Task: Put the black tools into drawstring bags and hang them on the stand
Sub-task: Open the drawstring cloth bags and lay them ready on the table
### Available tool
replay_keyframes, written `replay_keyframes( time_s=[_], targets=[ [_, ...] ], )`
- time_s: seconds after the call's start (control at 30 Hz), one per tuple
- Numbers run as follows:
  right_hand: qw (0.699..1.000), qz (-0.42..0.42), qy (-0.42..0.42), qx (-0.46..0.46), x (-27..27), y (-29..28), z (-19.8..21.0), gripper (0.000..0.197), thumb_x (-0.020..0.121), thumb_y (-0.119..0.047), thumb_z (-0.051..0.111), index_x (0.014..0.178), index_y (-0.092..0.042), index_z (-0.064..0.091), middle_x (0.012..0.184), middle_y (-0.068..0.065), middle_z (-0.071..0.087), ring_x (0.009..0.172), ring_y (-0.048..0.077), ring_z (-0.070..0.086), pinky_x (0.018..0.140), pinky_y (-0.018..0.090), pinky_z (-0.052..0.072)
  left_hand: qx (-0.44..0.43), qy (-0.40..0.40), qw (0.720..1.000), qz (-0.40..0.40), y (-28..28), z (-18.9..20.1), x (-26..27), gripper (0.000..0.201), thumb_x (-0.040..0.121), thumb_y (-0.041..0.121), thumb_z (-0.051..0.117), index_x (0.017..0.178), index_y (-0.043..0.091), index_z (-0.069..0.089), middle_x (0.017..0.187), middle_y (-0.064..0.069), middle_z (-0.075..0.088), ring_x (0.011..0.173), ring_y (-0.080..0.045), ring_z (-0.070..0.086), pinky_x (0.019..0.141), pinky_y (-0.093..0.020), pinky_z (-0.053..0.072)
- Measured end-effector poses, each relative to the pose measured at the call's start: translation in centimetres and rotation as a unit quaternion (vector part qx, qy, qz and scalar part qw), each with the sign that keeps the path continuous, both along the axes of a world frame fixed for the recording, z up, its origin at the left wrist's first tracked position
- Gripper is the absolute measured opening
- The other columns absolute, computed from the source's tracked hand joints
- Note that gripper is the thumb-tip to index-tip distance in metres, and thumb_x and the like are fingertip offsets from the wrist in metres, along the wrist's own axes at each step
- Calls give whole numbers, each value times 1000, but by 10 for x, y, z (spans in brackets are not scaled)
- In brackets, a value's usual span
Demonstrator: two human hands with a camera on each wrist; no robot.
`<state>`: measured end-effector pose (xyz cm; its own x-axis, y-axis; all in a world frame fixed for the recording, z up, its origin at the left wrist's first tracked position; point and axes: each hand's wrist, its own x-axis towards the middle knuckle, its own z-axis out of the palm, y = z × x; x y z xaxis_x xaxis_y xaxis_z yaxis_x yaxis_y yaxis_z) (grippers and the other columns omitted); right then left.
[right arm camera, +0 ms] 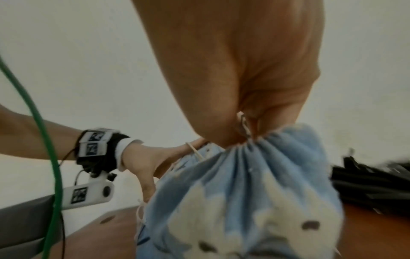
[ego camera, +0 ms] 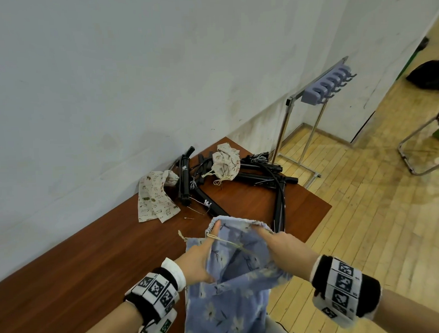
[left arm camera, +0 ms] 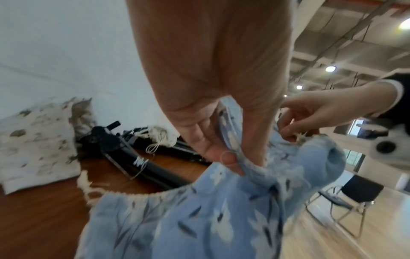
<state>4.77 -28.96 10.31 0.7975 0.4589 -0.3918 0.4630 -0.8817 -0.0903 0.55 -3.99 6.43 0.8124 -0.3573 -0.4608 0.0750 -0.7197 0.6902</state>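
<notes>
Head view: both hands' fingers (ego camera: 217, 228) pinching gathered rim of soft blue floral drawstring bag (ego camera: 233, 298).

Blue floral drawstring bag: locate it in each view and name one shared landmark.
Head: blue floral bag bottom centre, mouth held by both hands.
Left wrist: fills the lower half.
Right wrist: lower centre-right, gathered rim pinched.
Shared landmark: pile of black tools on the table.

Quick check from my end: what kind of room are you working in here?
Probably a large hall or studio, not a home. The wooden strip floor runs far past the brown table, a folding chair stands in open space, and bare ceiling ducts and lamps show overhead. A metal stand stands against the scuffed white wall.
</notes>
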Motion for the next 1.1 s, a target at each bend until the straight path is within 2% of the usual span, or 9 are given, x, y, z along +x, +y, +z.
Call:
replay_keyframes(
  time_s=[0.13,0.3,0.57,0.67,0.77,0.83,0.93,1.03,1.1],
  targets=[
    [983,90,-117,-106,2,-9,34,72,98,-8,42,151,-36,1,61,-3,39,52,14,32,46,28,27,-17,28,997,-65,7,31,7,135,65,20,82,138,53,-27,134,-5,49,116,-30,54,101,-48,46],
    [957,155,-15,-246,4,-36,34,42,98,-16,46,136,-32,43,84,-1,63,79,18,61,73,30,47,-56,111,980,-155,10,66,-2,133,69,10,82,147,32,-24,159,8,12,143,-9,19,113,-19,24],
    [975,139,163,-55,-13,-57,69,31,78,-35,49,78,-9,67,79,-7,55,69,12,51,68,35,50,-226,257,922,-178,29,80,-20,100,79,-22,58,153,27,11,148,2,41,128,-10,50,101,-26,45],
    [934,111,321,112,-24,-59,110,20,75,-21,62,65,-5,63,79,-15,54,72,9,51,72,35,45,-309,330,879,-147,45,63,-21,91,80,-27,47,152,20,17,144,0,46,116,-10,59,90,-25,53],
    [866,95,436,226,-22,-49,131,33,85,-12,64,59,5,54,73,16,52,63,33,43,65,43,36,-362,346,862,-80,60,26,-23,87,80,-18,53,150,27,27,142,-28,39,113,-30,51,83,-32,51],
    [847,70,450,274,-8,-36,125,34,90,-16,62,62,3,58,67,22,50,59,33,42,63,35,37,-333,316,889,-1,63,-7,-21,84,78,-14,60,147,28,35,140,-24,31,119,-36,32,87,-40,42],
    [841,-46,437,316,27,-11,87,23,95,-17,56,77,-7,64,71,4,59,66,13,56,72,24,47,-210,217,934,193,55,-39,-13,62,83,-13,54,138,15,49,122,-15,54,110,-29,52,102,-46,44],
    [887,-166,346,259,67,9,19,17,95,-26,57,110,-18,60,92,2,64,75,15,60,77,34,53,-186,224,879,378,46,-60,-1,46,88,-7,51,131,7,54,102,-14,65,89,-21,61,76,-31,56],
    [937,-175,263,148,85,15,-21,41,95,-30,54,133,-19,44,113,6,63,87,21,64,82,38,55,-117,181,894,392,42,-66,8,35,91,2,53,125,5,57,106,-10,64,93,-20,60,76,-27,53]
  ],
)
